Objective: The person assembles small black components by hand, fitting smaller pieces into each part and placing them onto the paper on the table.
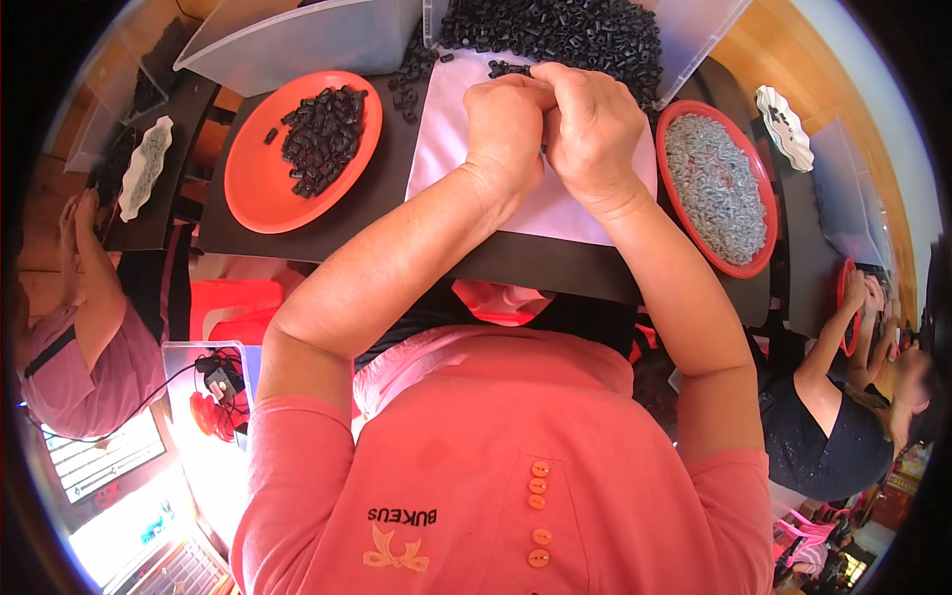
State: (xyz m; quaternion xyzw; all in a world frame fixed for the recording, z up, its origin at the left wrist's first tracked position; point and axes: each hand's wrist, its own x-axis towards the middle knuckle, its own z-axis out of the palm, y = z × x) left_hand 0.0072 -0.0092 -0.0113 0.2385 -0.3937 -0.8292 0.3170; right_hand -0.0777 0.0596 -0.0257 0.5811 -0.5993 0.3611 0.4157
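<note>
My left hand [504,127] and my right hand [597,134] meet over a pale pink cloth [441,124] on the dark table. Both are closed, fingers curled together; what they grip is mostly hidden behind them. Just past the fingertips lie a few small black plastic pieces [506,68]. A large heap of similar black pieces [555,28] fills the open side of a clear bin beyond. To the left, an orange plate [260,198] carries more black pieces [322,139]. At the right stands a red plate [769,233] full of small silvery screw-like parts [714,188].
Another translucent bin [297,40] stands at the far left of the table. Co-workers sit on both sides, one in a pink top [94,347], another in a dark top [833,436]. White scalloped trays [147,169] lie near them. A red stool [238,307] is below left.
</note>
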